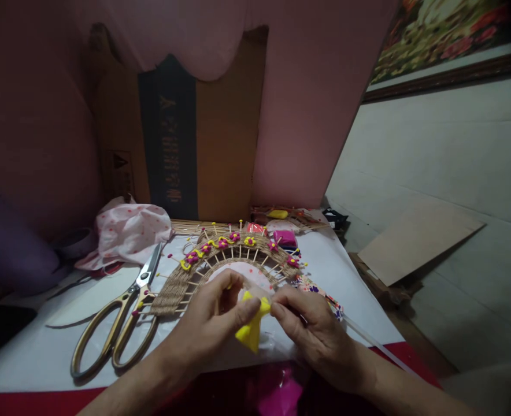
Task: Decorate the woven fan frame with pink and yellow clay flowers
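Between my two hands is a lump of yellow clay (pixel 250 334) in a clear wrapper. My left hand (pixel 214 315) grips it from the left, thumb across its top. At its right edge, the fingertips of my right hand (pixel 314 329) are pinched together on a yellow bit; whether they hold clay or wrapper is hard to make out. Just beyond my hands lies a fan-shaped piece woven of twine over thin sticks (pixel 173 292). Pink and yellow clay flowers (pixel 250 241) and a wavy yellow strip sit along its arch.
Large gold-handled scissors (pixel 121 323) lie to the left, blades pointing away. Behind them is a dotted cloth (pixel 129 228). A cardboard box (pixel 225 138) stands at the back. Pink clay packs (pixel 284 238) lie behind the fan; another pink pack (pixel 280 393) is below my hands.
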Demonstrator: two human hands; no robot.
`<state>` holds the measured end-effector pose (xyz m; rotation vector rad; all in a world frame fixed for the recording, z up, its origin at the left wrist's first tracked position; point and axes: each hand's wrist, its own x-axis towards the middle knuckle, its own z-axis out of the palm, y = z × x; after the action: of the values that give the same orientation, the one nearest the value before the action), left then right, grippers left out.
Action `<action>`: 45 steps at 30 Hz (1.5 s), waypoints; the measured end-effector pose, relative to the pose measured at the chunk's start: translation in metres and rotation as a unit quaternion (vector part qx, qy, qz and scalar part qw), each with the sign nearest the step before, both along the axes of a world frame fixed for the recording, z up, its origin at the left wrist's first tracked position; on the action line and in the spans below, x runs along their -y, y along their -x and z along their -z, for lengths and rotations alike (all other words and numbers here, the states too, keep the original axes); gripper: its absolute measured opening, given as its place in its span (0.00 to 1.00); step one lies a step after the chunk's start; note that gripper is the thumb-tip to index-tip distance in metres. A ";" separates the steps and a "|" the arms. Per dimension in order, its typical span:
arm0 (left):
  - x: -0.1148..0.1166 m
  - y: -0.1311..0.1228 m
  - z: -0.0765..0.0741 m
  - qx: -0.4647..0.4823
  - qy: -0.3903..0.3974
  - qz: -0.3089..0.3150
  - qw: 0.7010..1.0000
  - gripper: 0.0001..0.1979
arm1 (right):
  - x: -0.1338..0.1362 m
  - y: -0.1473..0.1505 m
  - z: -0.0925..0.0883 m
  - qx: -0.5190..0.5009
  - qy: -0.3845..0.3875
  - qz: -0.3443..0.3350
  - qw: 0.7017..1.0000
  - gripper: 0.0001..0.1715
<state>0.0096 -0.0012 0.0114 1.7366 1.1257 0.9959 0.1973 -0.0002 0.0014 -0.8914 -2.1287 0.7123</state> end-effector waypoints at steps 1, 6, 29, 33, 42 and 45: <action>-0.001 0.001 -0.002 0.044 0.041 0.018 0.998 0.12 | 0.000 -0.001 0.000 -0.001 0.010 -0.007 1.000 0.14; -0.001 0.001 -0.007 0.151 0.152 0.014 0.977 0.14 | -0.002 -0.001 -0.001 -0.009 0.041 -0.007 0.999 0.14; -0.010 0.006 -0.001 0.090 0.128 -0.078 0.985 0.12 | 0.002 0.007 0.013 0.075 -0.105 0.021 0.991 0.10; -0.012 0.009 0.006 0.119 0.105 -0.098 0.982 0.08 | 0.004 0.006 0.013 0.052 -0.148 0.024 0.987 0.09; -0.020 0.009 0.001 0.163 0.130 -0.137 0.968 0.12 | 0.005 0.005 0.010 0.040 -0.242 0.017 0.969 0.10; -0.020 0.007 0.000 0.180 0.139 -0.138 0.964 0.13 | 0.005 0.005 0.009 0.035 -0.285 0.016 0.958 0.10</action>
<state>0.0027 0.0188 0.0113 1.1412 1.2174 1.1999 0.1918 -0.0055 -0.0075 -0.6344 -2.1972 0.0290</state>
